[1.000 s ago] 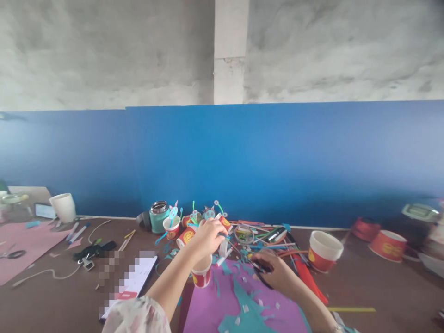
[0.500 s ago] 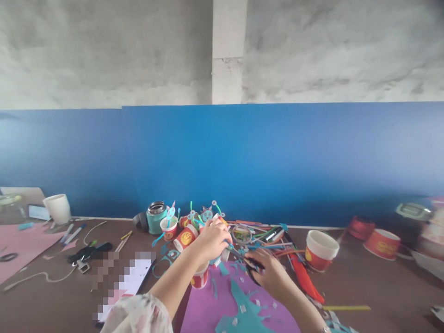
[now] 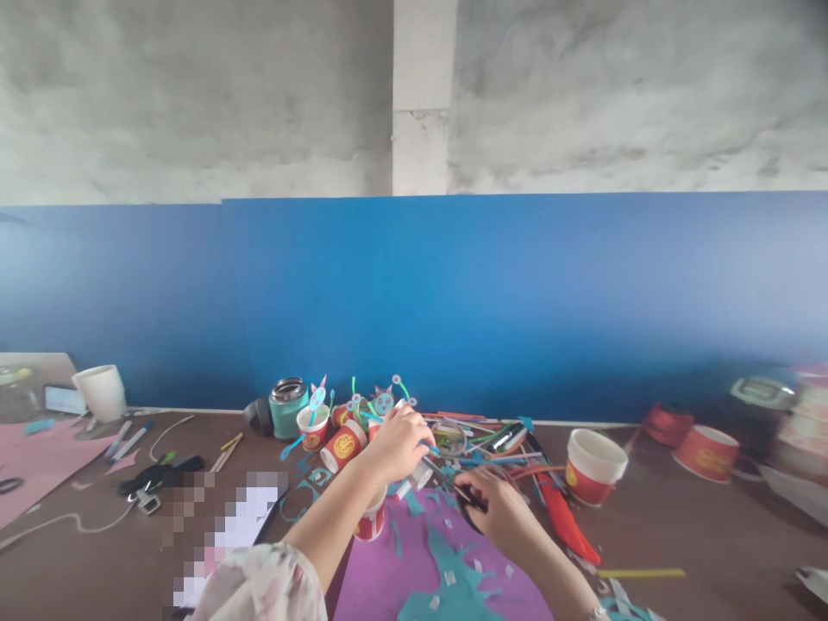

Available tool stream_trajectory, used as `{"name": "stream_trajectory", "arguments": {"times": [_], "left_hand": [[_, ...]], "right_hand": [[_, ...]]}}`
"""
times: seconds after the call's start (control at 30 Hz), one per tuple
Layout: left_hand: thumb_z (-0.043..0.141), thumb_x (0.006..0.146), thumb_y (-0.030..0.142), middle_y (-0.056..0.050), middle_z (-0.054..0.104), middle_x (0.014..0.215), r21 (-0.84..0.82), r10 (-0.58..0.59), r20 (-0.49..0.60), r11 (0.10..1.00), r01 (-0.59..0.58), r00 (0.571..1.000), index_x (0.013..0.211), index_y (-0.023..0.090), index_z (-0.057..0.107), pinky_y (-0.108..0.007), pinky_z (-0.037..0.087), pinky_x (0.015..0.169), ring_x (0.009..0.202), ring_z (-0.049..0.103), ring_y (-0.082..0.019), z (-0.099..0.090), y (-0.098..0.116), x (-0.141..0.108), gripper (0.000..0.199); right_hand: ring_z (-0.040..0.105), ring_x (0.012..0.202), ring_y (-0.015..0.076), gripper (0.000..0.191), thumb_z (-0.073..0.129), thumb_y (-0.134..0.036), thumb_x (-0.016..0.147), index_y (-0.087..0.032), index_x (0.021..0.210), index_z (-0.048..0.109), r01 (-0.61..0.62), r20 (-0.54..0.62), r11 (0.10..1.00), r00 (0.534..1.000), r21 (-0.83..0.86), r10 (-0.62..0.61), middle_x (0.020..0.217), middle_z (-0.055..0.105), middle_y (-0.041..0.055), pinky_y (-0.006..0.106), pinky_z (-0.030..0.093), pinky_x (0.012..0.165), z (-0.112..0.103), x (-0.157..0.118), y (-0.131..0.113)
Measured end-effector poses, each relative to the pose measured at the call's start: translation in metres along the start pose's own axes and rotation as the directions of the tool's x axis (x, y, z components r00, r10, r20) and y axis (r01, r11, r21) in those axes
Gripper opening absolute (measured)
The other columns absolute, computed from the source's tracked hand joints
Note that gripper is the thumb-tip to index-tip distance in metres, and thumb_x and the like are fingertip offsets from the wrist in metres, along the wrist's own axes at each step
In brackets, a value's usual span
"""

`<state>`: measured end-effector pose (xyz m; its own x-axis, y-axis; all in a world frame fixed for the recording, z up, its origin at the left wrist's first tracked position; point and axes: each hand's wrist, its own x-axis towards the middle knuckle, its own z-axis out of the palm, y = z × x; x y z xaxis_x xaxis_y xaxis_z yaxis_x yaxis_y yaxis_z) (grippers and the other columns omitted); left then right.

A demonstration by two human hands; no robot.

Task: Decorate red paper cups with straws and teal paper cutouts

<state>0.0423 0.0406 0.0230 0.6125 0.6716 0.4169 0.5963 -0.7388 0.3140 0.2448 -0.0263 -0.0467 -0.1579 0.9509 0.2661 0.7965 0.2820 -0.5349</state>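
Observation:
My left hand point(image 3: 402, 442) is closed around a blue straw point(image 3: 429, 447) whose end shows by the fingertips. Black-handled scissors point(image 3: 471, 504) are gripped in my right hand point(image 3: 488, 498), their blades pointing left toward the straw. Whether the blades touch it is too small to tell. Below the hands lies a purple sheet point(image 3: 372, 578) with teal paper scraps point(image 3: 446, 561) and small white bits on it. A red and white paper cup point(image 3: 370, 523) stands under my left forearm, partly hidden.
Decorated cups point(image 3: 342, 445) and a teal jar point(image 3: 288, 409) stand behind left. Straws and pens lie behind the hands. At right are a red pouch point(image 3: 569, 522), stacked cups point(image 3: 596, 467) and another cup point(image 3: 706, 454). A white cup point(image 3: 102, 393) and keys point(image 3: 147, 500) are left.
The view has shifted slightly, moving most things a little left. Both hands keep their hold, and the scissor blades look a bit different in angle.

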Motion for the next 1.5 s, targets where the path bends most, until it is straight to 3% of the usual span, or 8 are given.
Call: {"name": "stream_trajectory", "arguments": {"times": [0.2,0.33,0.5,0.67,0.73,1.03,1.27,1.5], "left_hand": [[0.045,0.089,0.02,-0.005,0.069,0.093,-0.174,-0.14,-0.233,0.98,0.1,0.962,0.099,0.02,0.061,-0.029,0.047,0.078,0.087,0.063,-0.019,-0.006,0.005,-0.003,0.018],[0.046,0.089,0.024,-0.002,0.068,0.084,-0.483,-0.27,-0.323,0.871,0.087,0.907,0.103,0.02,0.057,-0.026,0.047,0.068,0.069,0.062,-0.015,-0.021,0.024,-0.009,0.018],[0.055,0.083,0.029,-0.005,0.067,0.083,-0.746,-0.346,-0.176,0.658,0.105,0.922,0.106,0.016,0.062,-0.026,0.044,0.064,0.07,0.059,-0.015,-0.039,0.048,-0.02,0.028],[0.07,0.072,0.042,-0.002,0.058,0.081,-0.972,-0.39,0.028,0.203,0.115,0.92,0.093,0.014,0.067,-0.022,0.032,0.052,0.053,0.043,-0.006,-0.028,0.06,-0.035,0.034],[0.073,0.068,0.044,0.001,0.052,0.076,-0.983,-0.392,0.095,0.107,0.148,0.915,0.094,0.014,0.067,-0.021,0.027,0.049,0.051,0.038,-0.004,-0.017,0.063,-0.039,0.04],[0.044,0.082,0.065,0.007,0.045,0.05,-0.899,-0.477,0.065,0.353,0.259,0.876,0.072,0.019,0.047,-0.02,0.022,0.038,0.038,0.032,-0.006,0.025,0.051,-0.047,0.047],[0.05,0.081,0.055,0.006,0.05,0.055,-0.838,-0.461,0.063,0.458,0.298,0.885,0.077,0.02,0.048,-0.022,0.032,0.047,0.047,0.044,-0.01,0.033,0.03,-0.049,0.035],[0.048,0.08,0.044,0.002,0.059,0.064,-0.826,-0.409,0.157,0.444,0.346,0.899,0.081,0.019,0.051,-0.023,0.033,0.046,0.046,0.047,-0.01,0.035,0.026,-0.049,0.025]], "right_hand": [[0.062,0.08,0.0211,0.022,0.056,-0.023,0.07,-0.021,0.09,0.065,0.022,-0.07,0.994,0.997,0.104,-0.015,0.089,0.068,0.0059,0.028,0.045,0.072,0.003,0.001,0.0],[0.063,0.076,0.0208,0.021,0.058,-0.023,0.07,-0.019,0.088,0.066,0.007,-0.076,0.979,0.997,0.205,0.009,0.084,0.068,0.0051,0.028,0.047,0.07,0.007,0.002,0.0],[0.063,0.08,0.0219,0.022,0.06,-0.021,0.067,-0.019,0.088,0.067,0.015,-0.123,0.96,0.992,0.281,0.02,0.087,0.068,0.0057,0.03,0.047,0.073,0.009,0.004,-0.002],[0.061,0.078,0.0219,0.03,0.067,-0.032,0.07,-0.017,0.095,0.063,0.028,-0.156,0.784,0.984,0.62,0.088,0.083,0.066,0.0053,0.03,0.048,0.071,0.004,0.006,-0.01],[0.06,0.076,0.0213,0.033,0.069,-0.036,0.069,-0.016,0.095,0.062,0.043,-0.174,0.736,0.979,0.675,0.102,0.079,0.065,0.0042,0.029,0.047,0.068,0.002,0.006,-0.013],[0.057,0.077,0.0202,0.032,0.066,-0.036,0.075,-0.016,0.1,0.063,0.022,-0.104,0.773,0.993,0.634,0.057,0.081,0.064,0.0042,0.029,0.045,0.067,-0.001,-0.002,-0.026],[0.055,0.07,0.0171,0.029,0.071,-0.029,0.068,-0.015,0.092,0.066,-0.051,0.071,0.771,0.997,0.635,0.007,0.077,0.063,0.0024,0.026,0.044,0.06,-0.006,-0.002,-0.026],[0.051,0.064,0.014,0.033,0.072,-0.028,0.065,-0.016,0.095,0.067,-0.121,0.155,0.696,0.988,0.707,0.014,0.071,0.059,-0.0007,0.024,0.041,0.058,-0.005,0.0,-0.015]]}}
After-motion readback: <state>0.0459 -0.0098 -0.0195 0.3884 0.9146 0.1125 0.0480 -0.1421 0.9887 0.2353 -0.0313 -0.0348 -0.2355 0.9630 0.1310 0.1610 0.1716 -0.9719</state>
